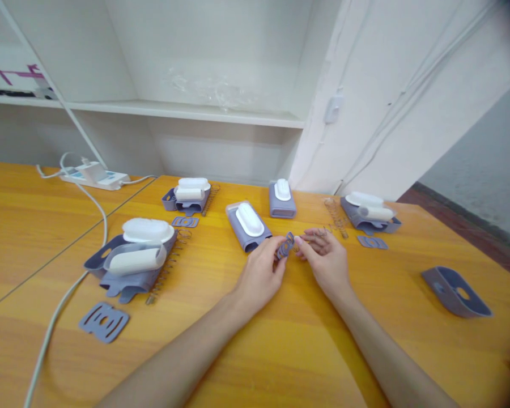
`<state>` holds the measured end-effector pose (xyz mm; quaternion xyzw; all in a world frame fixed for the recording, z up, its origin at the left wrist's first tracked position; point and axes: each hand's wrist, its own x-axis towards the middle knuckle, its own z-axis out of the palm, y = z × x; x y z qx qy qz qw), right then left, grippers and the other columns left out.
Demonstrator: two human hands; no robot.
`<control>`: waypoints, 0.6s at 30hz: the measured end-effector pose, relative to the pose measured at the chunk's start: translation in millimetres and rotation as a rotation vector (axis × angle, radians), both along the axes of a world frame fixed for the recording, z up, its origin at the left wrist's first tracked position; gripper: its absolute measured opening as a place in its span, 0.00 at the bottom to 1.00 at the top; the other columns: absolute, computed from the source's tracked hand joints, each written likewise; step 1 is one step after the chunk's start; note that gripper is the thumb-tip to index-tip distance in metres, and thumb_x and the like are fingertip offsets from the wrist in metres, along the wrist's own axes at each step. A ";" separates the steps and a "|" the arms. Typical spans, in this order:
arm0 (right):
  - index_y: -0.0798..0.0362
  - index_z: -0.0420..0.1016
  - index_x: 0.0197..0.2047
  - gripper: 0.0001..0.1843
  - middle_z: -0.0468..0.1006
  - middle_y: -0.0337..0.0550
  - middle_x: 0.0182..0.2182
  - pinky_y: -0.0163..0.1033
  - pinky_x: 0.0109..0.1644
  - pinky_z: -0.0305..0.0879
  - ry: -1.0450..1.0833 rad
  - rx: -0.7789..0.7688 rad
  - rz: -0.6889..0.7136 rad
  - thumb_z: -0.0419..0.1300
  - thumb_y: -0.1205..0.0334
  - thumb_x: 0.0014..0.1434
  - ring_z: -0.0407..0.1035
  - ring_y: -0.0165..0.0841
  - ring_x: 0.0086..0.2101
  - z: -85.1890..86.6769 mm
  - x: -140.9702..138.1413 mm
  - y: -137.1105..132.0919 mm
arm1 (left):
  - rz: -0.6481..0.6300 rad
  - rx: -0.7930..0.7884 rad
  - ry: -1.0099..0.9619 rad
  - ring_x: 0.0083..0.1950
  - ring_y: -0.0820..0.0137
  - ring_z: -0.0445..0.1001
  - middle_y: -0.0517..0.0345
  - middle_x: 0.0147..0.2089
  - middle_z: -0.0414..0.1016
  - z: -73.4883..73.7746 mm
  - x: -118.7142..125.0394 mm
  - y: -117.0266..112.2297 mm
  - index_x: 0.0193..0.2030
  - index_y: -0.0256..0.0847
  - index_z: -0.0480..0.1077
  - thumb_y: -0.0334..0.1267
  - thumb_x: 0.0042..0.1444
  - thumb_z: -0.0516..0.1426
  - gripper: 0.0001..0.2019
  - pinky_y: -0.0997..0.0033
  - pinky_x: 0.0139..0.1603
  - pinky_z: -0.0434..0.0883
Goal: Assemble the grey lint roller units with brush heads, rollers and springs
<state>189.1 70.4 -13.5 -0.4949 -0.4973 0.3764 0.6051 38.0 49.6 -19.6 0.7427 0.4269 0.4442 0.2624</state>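
Note:
My left hand [263,269] pinches a small purple-grey slotted plate [285,246] near the middle of the table. Close beside it, my right hand [326,262] has its fingers closed around a thin metal spring [325,230], whose coils show above the fingers and near the plate. Just beyond my left hand lies a purple-grey casing [243,231] with a white oval piece [250,219] on top, its open end towards me. Farther back stands a similar casing [283,208] with a white oval piece. Whether spring and plate touch is hard to tell.
Sets of casings, white rolls and springs lie at left [138,260], back left [190,195] and right [369,212]. Loose slotted plates [105,322] lie near them. A purple-grey cup [457,292] sits at right. A power strip [96,174] and white cable [55,320] cross the left side.

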 end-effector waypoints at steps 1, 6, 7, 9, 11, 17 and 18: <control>0.53 0.66 0.36 0.23 0.73 0.44 0.33 0.34 0.27 0.71 0.006 0.012 0.005 0.70 0.51 0.42 0.72 0.33 0.31 -0.4 -0.1 0.0 | -0.009 -0.016 -0.017 0.47 0.67 0.71 0.53 0.49 0.71 -0.2 0.0 0.6 0.55 0.43 0.61 0.28 0.56 0.52 0.20 0.65 0.50 0.68; 0.53 0.66 0.35 0.19 0.72 0.42 0.33 0.37 0.34 0.72 -0.002 0.095 0.051 0.69 0.54 0.46 0.72 0.33 0.33 -3.7 0.3 -0.6 | -0.070 -0.059 -0.002 0.48 0.65 0.71 0.50 0.50 0.71 -0.2 -0.6 1.4 0.61 0.41 0.56 0.28 0.54 0.54 0.26 0.63 0.51 0.68; 0.53 0.66 0.36 0.19 0.72 0.41 0.33 0.37 0.35 0.72 -0.009 0.101 0.064 0.68 0.55 0.46 0.72 0.32 0.32 -4.2 0.4 -0.8 | -0.086 -0.054 0.015 0.49 0.65 0.71 0.49 0.51 0.70 -0.4 -0.7 1.3 0.61 0.40 0.56 0.28 0.54 0.54 0.27 0.62 0.52 0.68; 0.52 0.66 0.36 0.18 0.72 0.41 0.33 0.38 0.35 0.72 -0.024 0.101 0.084 0.68 0.55 0.47 0.72 0.32 0.31 -4.7 0.6 -1.3 | -0.109 -0.043 0.038 0.52 0.63 0.69 0.48 0.53 0.69 -1.2 -0.5 0.8 0.63 0.40 0.55 0.29 0.53 0.54 0.29 0.61 0.54 0.67; 0.52 0.66 0.37 0.17 0.73 0.41 0.33 0.38 0.36 0.72 -0.037 0.108 0.091 0.68 0.56 0.48 0.72 0.32 0.32 -4.7 1.0 -1.9 | -0.112 -0.040 0.028 0.54 0.62 0.68 0.47 0.53 0.69 -2.6 -0.1 0.7 0.64 0.39 0.53 0.29 0.53 0.54 0.30 0.60 0.55 0.66; 0.52 0.67 0.38 0.15 0.75 0.43 0.34 0.39 0.39 0.70 -0.108 0.133 0.106 0.66 0.58 0.50 0.72 0.34 0.34 -2.0 2.2 -4.2 | -0.119 -0.124 -0.032 0.49 0.64 0.71 0.48 0.53 0.70 -3.4 0.9 2.6 0.64 0.40 0.54 0.29 0.53 0.55 0.31 0.62 0.51 0.69; 0.52 0.67 0.38 0.15 0.75 0.43 0.34 0.39 0.38 0.70 -0.125 0.131 0.107 0.66 0.58 0.50 0.72 0.34 0.34 -1.3 2.2 -4.6 | -0.122 -0.145 -0.036 0.46 0.65 0.72 0.49 0.52 0.71 -2.6 0.8 2.8 0.64 0.40 0.54 0.30 0.53 0.55 0.30 0.63 0.49 0.70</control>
